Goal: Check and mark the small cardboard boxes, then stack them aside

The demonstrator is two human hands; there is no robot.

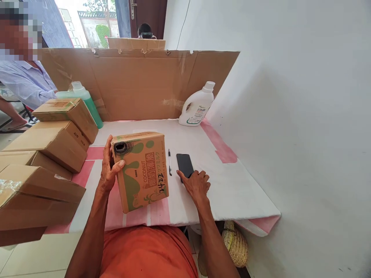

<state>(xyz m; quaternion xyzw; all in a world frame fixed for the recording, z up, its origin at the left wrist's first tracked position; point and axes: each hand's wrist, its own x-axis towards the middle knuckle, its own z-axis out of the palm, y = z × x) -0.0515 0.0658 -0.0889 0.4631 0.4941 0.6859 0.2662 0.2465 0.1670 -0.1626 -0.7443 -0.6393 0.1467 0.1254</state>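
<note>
My left hand (110,170) grips the left side of a brown cardboard box (145,173), its thumb on the printed face. The box tilts on the table's front part. It bears green shapes, the word COCONUT, a handwritten number and a dark-ringed hole near the upper left corner. A black smartphone (184,163) lies to the right of the box. Across its lower end, my right hand (197,187) has the thumb at the left edge and the curled fingers at the right edge. Between box and phone lies a pen (169,162).
Several cardboard boxes (43,137) line the table's left side. Behind them stands a green bottle (91,104). A white jug (198,104) stands before an upright cardboard panel (139,85). A wall (290,116) borders the right; a person (23,81) is at the left.
</note>
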